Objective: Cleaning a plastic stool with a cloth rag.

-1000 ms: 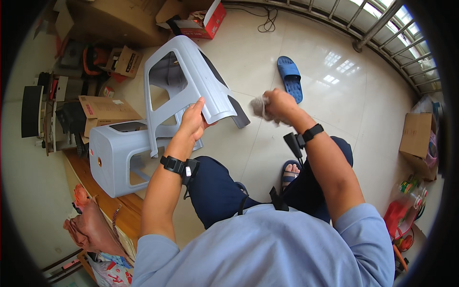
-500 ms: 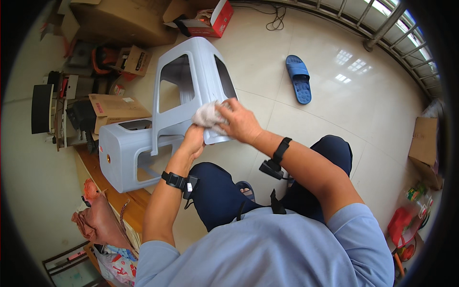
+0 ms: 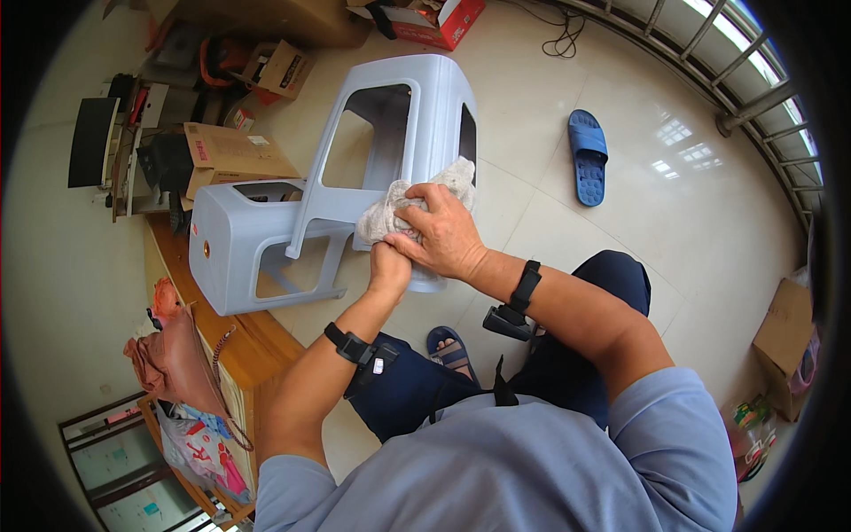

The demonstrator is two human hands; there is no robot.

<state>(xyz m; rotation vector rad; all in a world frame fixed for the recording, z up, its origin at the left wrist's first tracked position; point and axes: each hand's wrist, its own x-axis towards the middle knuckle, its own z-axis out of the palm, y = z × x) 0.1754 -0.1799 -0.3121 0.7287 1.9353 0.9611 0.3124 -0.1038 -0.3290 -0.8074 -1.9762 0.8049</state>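
A pale grey-blue plastic stool [image 3: 432,97] stands tilted in front of me, its legs pointing toward me. My left hand [image 3: 390,268] is closed at the lower end of one leg, its fingertips partly hidden by the cloth and the other hand. A crumpled whitish cloth [image 3: 381,215] lies bunched against that leg. Over it my right hand [image 3: 446,235] bends its fingers, pressing the cloth onto the plastic. Left of this, a second stool of the same colour [image 3: 223,239] lies on its side on a wooden surface.
Cardboard boxes [image 3: 239,152] and mixed clutter line the left and far side. A blue slipper [image 3: 588,160] lies on the tiled floor to the right. Metal railings [image 3: 753,111] run along the far right. Bags [image 3: 168,359] rest at the wooden bench [image 3: 253,350] on the left.
The whole view has shifted. The held stool has swung rightward and away from the other stool. Under my right hand the cloth is spread wider along the leg.
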